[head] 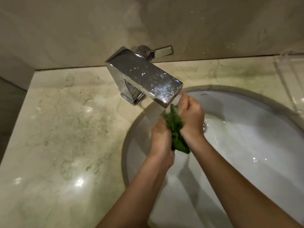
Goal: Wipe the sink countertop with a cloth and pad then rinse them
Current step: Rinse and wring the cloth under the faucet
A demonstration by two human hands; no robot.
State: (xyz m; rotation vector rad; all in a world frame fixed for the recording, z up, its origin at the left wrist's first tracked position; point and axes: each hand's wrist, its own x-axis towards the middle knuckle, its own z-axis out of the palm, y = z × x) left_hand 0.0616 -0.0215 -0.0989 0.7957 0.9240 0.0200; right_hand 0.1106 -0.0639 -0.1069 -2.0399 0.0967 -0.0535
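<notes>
Head camera looks down on a white sink [246,145] set into a pale marble countertop [65,129], and I see both bare forearms reaching in from the lower edge of the picture. The left hand [160,135] and the right hand [191,116] are close together over the left part of the basin, with a green cloth [175,127] bunched between them.

I see both hands from the back. The fingers of the left hand are curled around the lower part of the cloth, and their tips are hidden in the fabric. The right hand grips the upper part, its fingers bent inward and held together, and its upper knuckles are just beside the front edge of the spout. One crumpled end of the cloth comes up right under the spout, and the other end hangs down below the wrists.

A square chrome faucet [144,76] stands on the countertop at the back left of the basin, with drops on its top face. Its lever [162,51] points to the right, close to the wall [82,30]. Water shines on the basin floor around the drain [204,126]. I cannot tell for sure if a stream is falling from the spout, because that spot is blurred.
</notes>
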